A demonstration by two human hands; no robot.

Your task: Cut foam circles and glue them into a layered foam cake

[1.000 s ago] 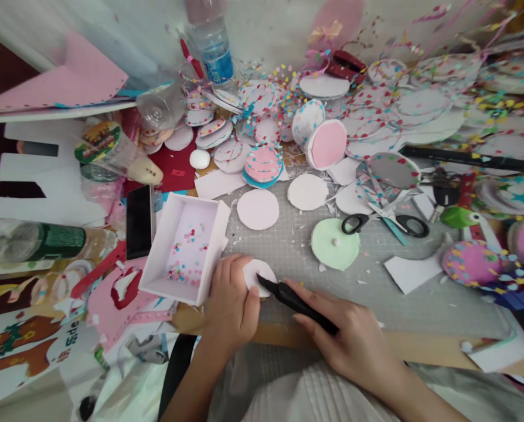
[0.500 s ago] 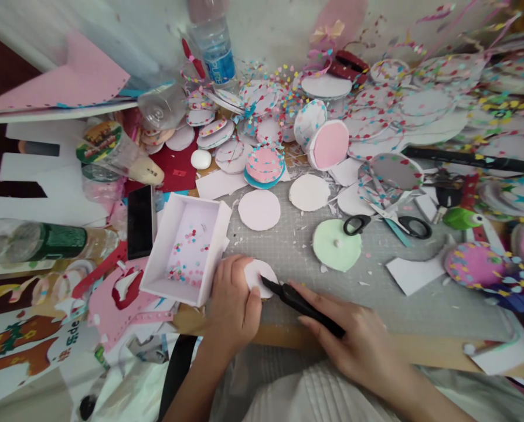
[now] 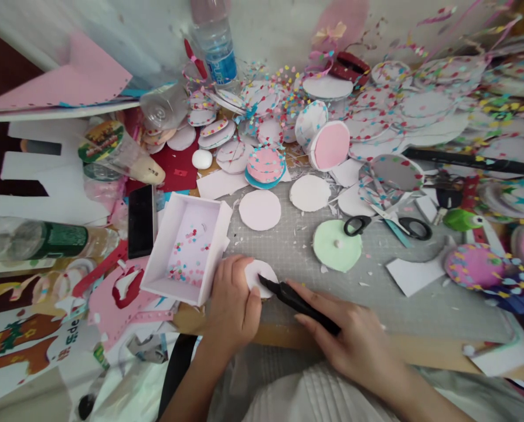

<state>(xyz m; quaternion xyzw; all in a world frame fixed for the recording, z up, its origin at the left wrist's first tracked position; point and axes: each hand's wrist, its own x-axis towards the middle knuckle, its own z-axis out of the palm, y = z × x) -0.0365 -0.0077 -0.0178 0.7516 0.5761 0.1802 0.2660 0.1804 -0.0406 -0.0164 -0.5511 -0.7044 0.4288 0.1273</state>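
Observation:
My left hand (image 3: 235, 299) presses a small white disc (image 3: 258, 271) onto the grey cutting mat (image 3: 288, 243), its fingers curled over the disc's left side and the thumb at the near edge. In my right hand (image 3: 345, 328) is a black utility knife (image 3: 303, 305), gripped by its handle. The dark blade slants over the disc, its tip at about the middle. Left of my left hand stands a white open box (image 3: 220, 246) with pink, red and blue confetti inside. Beyond the disc lie a pale pink disc (image 3: 259, 210), a cream disc (image 3: 310, 193) and a green disc (image 3: 337, 249).
Scissors (image 3: 387, 220) with black handles lie open at the right. A phone (image 3: 141, 223) rests left of the box. Several confetti-trimmed discs (image 3: 266, 164) crowd the back, near a water bottle (image 3: 218, 53). Paper scraps (image 3: 418, 269) are scattered on the mat.
The knife tip has shifted very slightly to the left over the disc, with the right hand following. My left hand keeps its hold on the disc.

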